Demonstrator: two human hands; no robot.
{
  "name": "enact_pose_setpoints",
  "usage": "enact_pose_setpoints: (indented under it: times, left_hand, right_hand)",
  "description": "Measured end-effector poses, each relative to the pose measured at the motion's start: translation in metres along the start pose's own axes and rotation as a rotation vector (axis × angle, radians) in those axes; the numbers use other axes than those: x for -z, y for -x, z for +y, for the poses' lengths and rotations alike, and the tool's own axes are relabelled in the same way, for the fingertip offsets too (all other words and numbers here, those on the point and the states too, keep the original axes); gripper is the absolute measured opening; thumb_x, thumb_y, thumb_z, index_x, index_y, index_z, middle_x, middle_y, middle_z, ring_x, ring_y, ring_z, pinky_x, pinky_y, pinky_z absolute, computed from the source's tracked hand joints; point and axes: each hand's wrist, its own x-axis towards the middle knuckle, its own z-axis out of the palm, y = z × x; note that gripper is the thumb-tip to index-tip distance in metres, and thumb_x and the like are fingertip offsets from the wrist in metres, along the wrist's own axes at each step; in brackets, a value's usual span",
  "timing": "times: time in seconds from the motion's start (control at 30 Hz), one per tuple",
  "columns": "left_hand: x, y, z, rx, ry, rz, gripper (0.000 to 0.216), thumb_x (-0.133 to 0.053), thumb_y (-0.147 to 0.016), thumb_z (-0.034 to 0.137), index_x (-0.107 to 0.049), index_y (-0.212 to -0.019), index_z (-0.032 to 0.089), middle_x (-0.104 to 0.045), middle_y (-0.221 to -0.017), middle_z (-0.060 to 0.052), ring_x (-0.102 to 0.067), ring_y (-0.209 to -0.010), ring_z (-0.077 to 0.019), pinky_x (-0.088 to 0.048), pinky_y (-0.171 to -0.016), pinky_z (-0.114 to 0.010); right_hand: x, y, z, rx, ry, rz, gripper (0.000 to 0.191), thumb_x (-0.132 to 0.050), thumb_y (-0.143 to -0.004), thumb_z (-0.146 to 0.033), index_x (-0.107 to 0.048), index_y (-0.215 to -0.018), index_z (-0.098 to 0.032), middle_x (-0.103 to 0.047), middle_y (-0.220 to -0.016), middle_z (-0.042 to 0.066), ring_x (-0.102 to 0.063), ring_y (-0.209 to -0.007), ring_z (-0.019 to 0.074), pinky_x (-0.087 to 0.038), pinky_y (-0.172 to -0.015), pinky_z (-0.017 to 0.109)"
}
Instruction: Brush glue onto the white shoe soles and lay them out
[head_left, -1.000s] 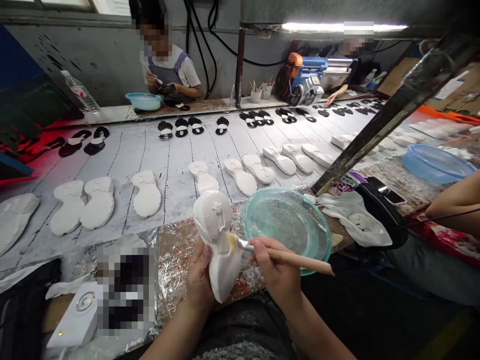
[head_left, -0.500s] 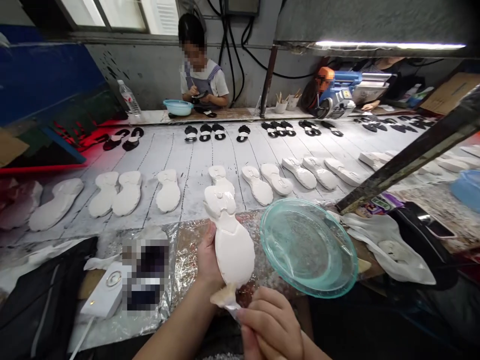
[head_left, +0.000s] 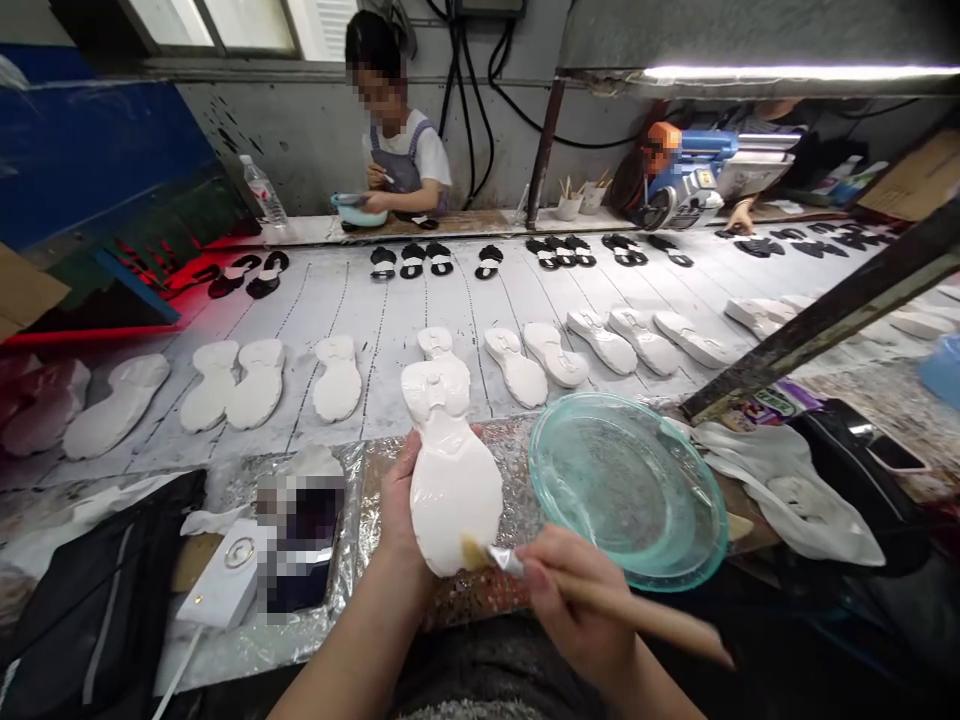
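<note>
A white shoe sole [head_left: 455, 492] with a wet sheen is held in my left hand [head_left: 400, 500], its wide end toward me. My left fingers wrap round its left edge and underside, partly hidden. My right hand [head_left: 577, 600] is closed on the wooden handle of a brush [head_left: 645, 612]. The pale bristles touch the sole's near right edge. Just right of the sole stands a round turquoise plastic basin [head_left: 537, 470] with a little liquid inside. Behind the held sole, another white sole [head_left: 435, 341] lies on the white conveyor belt, partly covered from view.
More white soles [head_left: 337, 382] and black sandal parts [head_left: 427, 260] lie along the belt [head_left: 390, 310]. At left are a black bag [head_left: 97, 580] and a white device [head_left: 223, 580]. A slanted metal bar [head_left: 810, 310] crosses the right side. A co-worker [head_left: 405, 150] sits opposite.
My right hand moved the brush from below the sole's near end onto its right edge, handle now swung rightward. The sole shifted slightly left. The co-worker's hands moved toward the blue bowl.
</note>
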Motion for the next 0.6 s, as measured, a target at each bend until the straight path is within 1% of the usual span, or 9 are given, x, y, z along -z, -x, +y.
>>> enact_pose_setpoints:
  times: [0.13,0.17,0.27,0.3,0.33,0.43,0.47,0.53,0.6]
  left_hand:
    - [-0.008,0.008,-0.001,-0.015,-0.078,0.026,0.041,-0.050,-0.088,0.044,-0.068,-0.106,0.012,-0.073,-0.089,-0.012,-0.070,-0.083,-0.0296,-0.056,-0.073,-0.041]
    - [-0.009,0.009,-0.002,-0.026,-0.101,0.023,0.037,-0.051,-0.088,0.042,-0.069,-0.104,0.014,-0.073,-0.088,-0.011,-0.070,-0.081,-0.0282,-0.056,-0.072,-0.039]
    - [-0.010,0.013,-0.008,-0.081,-0.172,-0.032,0.026,-0.054,-0.090,0.036,-0.069,-0.101,0.017,-0.073,-0.088,-0.008,-0.069,-0.074,-0.0231,-0.055,-0.069,-0.035]
    - [-0.009,0.013,-0.010,-0.109,-0.200,-0.060,0.024,-0.055,-0.089,0.034,-0.069,-0.102,0.018,-0.073,-0.088,-0.007,-0.069,-0.074,-0.0223,-0.055,-0.069,-0.034]
    - [-0.008,0.014,-0.011,-0.129,-0.230,-0.084,0.023,-0.056,-0.089,0.031,-0.068,-0.104,0.018,-0.073,-0.090,-0.007,-0.069,-0.076,-0.0221,-0.055,-0.070,-0.034]
    - [-0.003,0.015,-0.013,-0.142,-0.332,-0.120,0.027,-0.060,-0.086,0.027,-0.067,-0.112,0.019,-0.073,-0.096,-0.007,-0.069,-0.083,-0.0231,-0.054,-0.074,-0.033]
    - [-0.002,0.016,-0.013,-0.127,-0.358,-0.125,0.029,-0.062,-0.086,0.027,-0.066,-0.114,0.019,-0.073,-0.096,-0.007,-0.069,-0.084,-0.0233,-0.054,-0.075,-0.033]
    - [0.000,0.018,-0.015,-0.114,-0.391,-0.139,0.033,-0.065,-0.084,0.029,-0.066,-0.115,0.019,-0.073,-0.097,-0.008,-0.069,-0.083,-0.0236,-0.054,-0.074,-0.033]
    - [0.000,0.020,-0.017,-0.129,-0.409,-0.133,0.036,-0.068,-0.081,0.030,-0.067,-0.115,0.018,-0.073,-0.096,-0.008,-0.069,-0.081,-0.0236,-0.054,-0.074,-0.032]
  right_hand:
    - [0.014,-0.004,0.011,-0.128,0.046,0.187,0.013,-0.054,-0.090,-0.017,-0.065,-0.083,-0.020,-0.061,-0.061,-0.002,-0.058,-0.054,0.0118,-0.048,-0.052,0.022]
    - [0.015,-0.004,0.009,-0.111,0.017,0.168,0.013,-0.053,-0.090,-0.017,-0.064,-0.085,-0.020,-0.060,-0.062,-0.002,-0.057,-0.053,0.0116,-0.047,-0.052,0.022]
    - [0.015,-0.003,0.001,0.008,-0.074,-0.025,0.012,-0.055,-0.088,-0.021,-0.066,-0.084,-0.019,-0.061,-0.062,-0.001,-0.054,-0.052,0.0121,-0.046,-0.050,0.024]
    - [0.016,-0.004,0.000,0.019,-0.084,-0.047,0.012,-0.056,-0.087,-0.021,-0.066,-0.082,-0.019,-0.062,-0.062,-0.001,-0.054,-0.052,0.0123,-0.046,-0.050,0.024]
    - [0.017,-0.006,0.000,0.001,-0.078,-0.018,0.012,-0.056,-0.088,-0.020,-0.066,-0.080,-0.019,-0.062,-0.062,-0.001,-0.054,-0.052,0.0120,-0.045,-0.049,0.024]
    - [0.023,-0.011,0.004,-0.116,-0.084,0.164,0.016,-0.053,-0.091,-0.016,-0.065,-0.081,-0.021,-0.059,-0.060,-0.003,-0.054,-0.051,0.0109,-0.045,-0.049,0.022]
    - [0.024,-0.013,0.005,-0.122,-0.101,0.162,0.015,-0.054,-0.091,-0.017,-0.066,-0.084,-0.021,-0.059,-0.060,-0.003,-0.055,-0.052,0.0112,-0.046,-0.050,0.022]
    - [0.025,-0.015,0.007,-0.103,-0.138,0.082,0.012,-0.056,-0.090,-0.018,-0.068,-0.089,-0.022,-0.061,-0.061,-0.003,-0.057,-0.054,0.0119,-0.047,-0.052,0.023]
    - [0.024,-0.018,0.008,-0.125,-0.149,0.096,0.010,-0.058,-0.089,-0.018,-0.068,-0.088,-0.022,-0.064,-0.061,-0.003,-0.057,-0.052,0.0116,-0.047,-0.049,0.022]
